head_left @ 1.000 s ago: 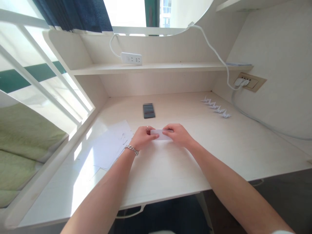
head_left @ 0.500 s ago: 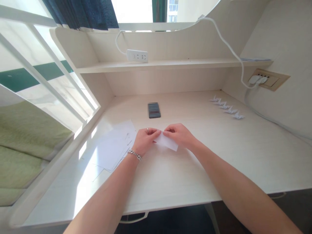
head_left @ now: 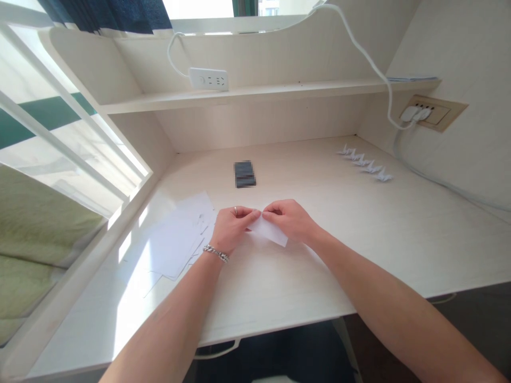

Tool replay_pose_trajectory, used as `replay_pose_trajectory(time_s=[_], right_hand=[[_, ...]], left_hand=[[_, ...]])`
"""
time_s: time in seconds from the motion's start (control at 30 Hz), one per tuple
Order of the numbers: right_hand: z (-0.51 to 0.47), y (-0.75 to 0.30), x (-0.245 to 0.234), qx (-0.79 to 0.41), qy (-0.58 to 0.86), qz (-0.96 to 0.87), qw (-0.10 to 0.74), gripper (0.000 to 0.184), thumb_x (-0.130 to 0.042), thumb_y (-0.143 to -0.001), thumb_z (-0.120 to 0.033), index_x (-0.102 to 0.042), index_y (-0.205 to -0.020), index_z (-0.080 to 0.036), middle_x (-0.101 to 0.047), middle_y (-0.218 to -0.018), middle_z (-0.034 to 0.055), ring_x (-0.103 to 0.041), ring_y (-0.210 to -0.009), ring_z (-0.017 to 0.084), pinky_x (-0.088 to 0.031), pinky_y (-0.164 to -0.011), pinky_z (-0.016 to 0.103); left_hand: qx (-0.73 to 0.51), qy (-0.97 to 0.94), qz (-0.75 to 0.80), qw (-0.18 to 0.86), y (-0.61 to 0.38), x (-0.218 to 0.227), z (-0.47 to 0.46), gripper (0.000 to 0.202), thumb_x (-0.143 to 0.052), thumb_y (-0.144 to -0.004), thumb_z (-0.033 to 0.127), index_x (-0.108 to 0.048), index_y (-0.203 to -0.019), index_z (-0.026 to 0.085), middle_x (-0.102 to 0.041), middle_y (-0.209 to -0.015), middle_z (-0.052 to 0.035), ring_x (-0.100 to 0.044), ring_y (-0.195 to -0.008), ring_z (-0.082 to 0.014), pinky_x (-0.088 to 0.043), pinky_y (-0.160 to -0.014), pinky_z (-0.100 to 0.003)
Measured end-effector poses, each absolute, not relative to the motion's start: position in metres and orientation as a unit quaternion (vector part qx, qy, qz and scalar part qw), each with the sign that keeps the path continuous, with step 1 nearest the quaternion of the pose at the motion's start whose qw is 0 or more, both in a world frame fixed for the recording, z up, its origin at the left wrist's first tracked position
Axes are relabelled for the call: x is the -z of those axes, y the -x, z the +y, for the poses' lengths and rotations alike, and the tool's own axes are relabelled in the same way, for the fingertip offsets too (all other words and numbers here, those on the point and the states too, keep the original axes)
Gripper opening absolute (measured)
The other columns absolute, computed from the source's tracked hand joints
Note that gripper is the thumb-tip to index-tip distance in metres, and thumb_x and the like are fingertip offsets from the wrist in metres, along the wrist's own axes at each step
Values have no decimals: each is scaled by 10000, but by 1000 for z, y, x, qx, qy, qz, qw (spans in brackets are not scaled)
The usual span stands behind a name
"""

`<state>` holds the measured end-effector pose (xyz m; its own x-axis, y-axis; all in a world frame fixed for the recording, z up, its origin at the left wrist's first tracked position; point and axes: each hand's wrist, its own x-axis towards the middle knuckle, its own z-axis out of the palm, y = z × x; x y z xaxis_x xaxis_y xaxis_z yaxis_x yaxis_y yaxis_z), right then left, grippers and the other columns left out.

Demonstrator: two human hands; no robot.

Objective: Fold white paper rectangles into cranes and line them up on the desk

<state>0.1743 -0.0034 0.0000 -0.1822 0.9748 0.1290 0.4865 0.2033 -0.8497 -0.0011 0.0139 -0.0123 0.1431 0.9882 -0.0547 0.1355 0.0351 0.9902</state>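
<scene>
Just above the desk, a small white piece of paper is held between both hands, its lower right corner hanging toward me. My left hand, with a ring on one finger and a chain bracelet at the wrist, pinches its upper left edge. Thumb and fingers of my right hand are closed on the upper edge. The two thumbs almost meet. Whether the paper is folded in layers I cannot tell. Left of my left hand lies a loose stack of white sheets, partly in sunlight.
Several folded paper cranes stand in a row at the back right of the desk. A dark blurred object lies beyond my hands. A power strip rests on the shelf. A white cable hangs to the wall socket.
The view has tilted and shifted slightly, so the desk sits a little higher and further left. Both hands keep their pinch on the paper, with barely any visible movement.
</scene>
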Motion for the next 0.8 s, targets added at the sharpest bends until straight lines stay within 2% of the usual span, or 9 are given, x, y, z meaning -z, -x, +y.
replay_pose_trajectory(time_s=[0.8], right_hand=[[-2, -174, 3, -368, 516, -688, 354, 227, -510, -823, -286, -680, -725, -172, -642, -687, 5, -546, -627, 131, -366, -548, 244]], left_hand=[[-425, -534, 524, 510, -2, 11, 14, 317, -816, -595, 400, -724, -699, 115, -660, -660, -49, -551, -585, -109, -435, -499, -209]])
